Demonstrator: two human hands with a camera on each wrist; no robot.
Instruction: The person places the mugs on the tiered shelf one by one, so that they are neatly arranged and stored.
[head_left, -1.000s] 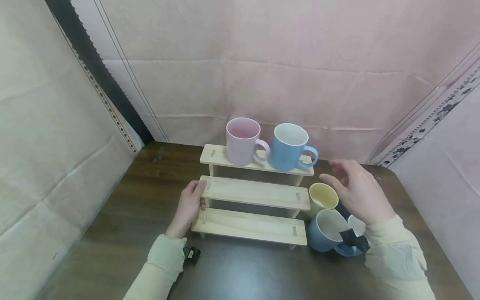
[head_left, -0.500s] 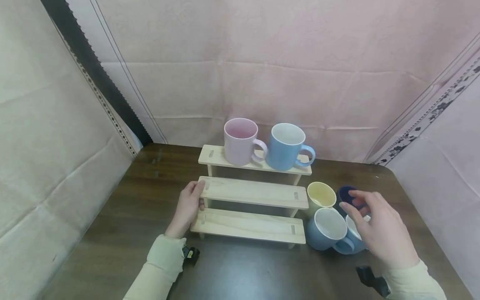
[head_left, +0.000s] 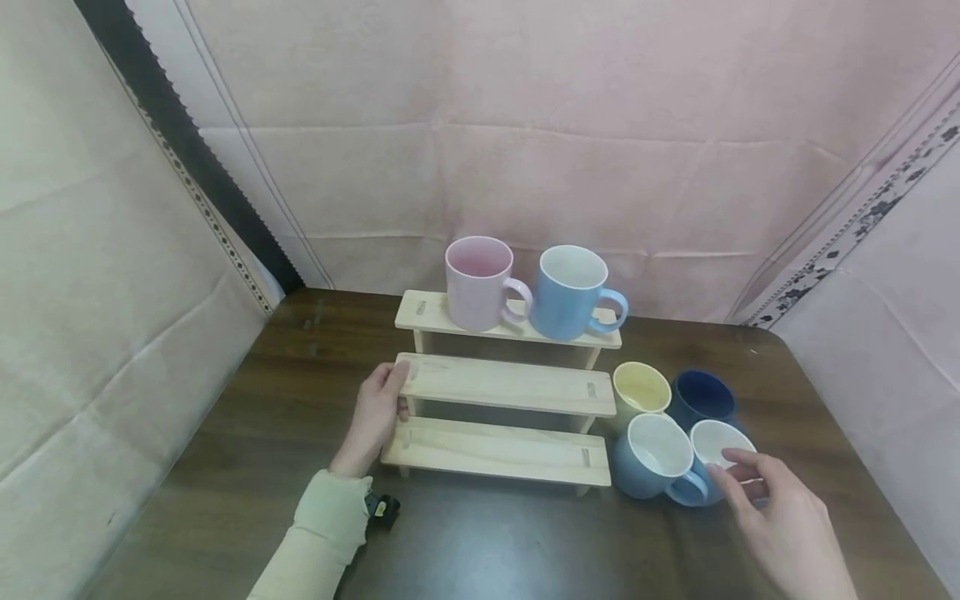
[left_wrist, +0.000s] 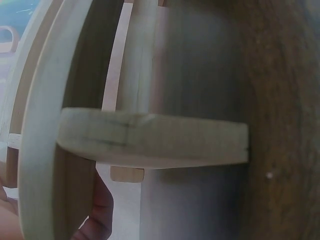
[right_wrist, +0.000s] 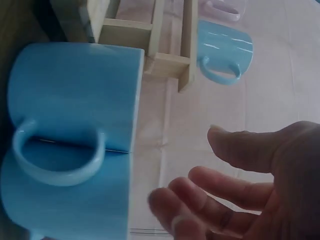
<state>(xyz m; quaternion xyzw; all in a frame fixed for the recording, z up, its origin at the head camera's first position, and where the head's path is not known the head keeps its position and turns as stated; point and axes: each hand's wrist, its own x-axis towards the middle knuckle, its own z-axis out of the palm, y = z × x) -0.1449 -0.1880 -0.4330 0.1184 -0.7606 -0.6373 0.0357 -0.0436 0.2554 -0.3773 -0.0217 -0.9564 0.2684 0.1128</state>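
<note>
My left hand (head_left: 372,412) pinches the left end of the middle board of a three-tier wooden rack (head_left: 510,383), thumb on top. In the left wrist view, its fingers (left_wrist: 102,210) show beneath the board (left_wrist: 40,150). My right hand (head_left: 787,517) is beside the right-hand light blue mug (head_left: 718,435), fingertips near its rim in the head view. Loosely bent, the fingers hold nothing, and the right wrist view shows a gap between thumb and fingers. Another blue mug (head_left: 651,467) stands left of that one, its handle toward it.
A yellow mug (head_left: 637,396) and a dark blue mug (head_left: 701,398) stand behind the two blue mugs, right of the rack. On the top board are a pink mug (head_left: 476,296) and a light blue mug (head_left: 566,300). Cloth walls (head_left: 525,167) enclose the dark wooden table (head_left: 300,417).
My right hand has moved from above the yellow and dark blue mugs toward the front right, beside the right-hand light blue mug. The left hand keeps its grip on the rack.
</note>
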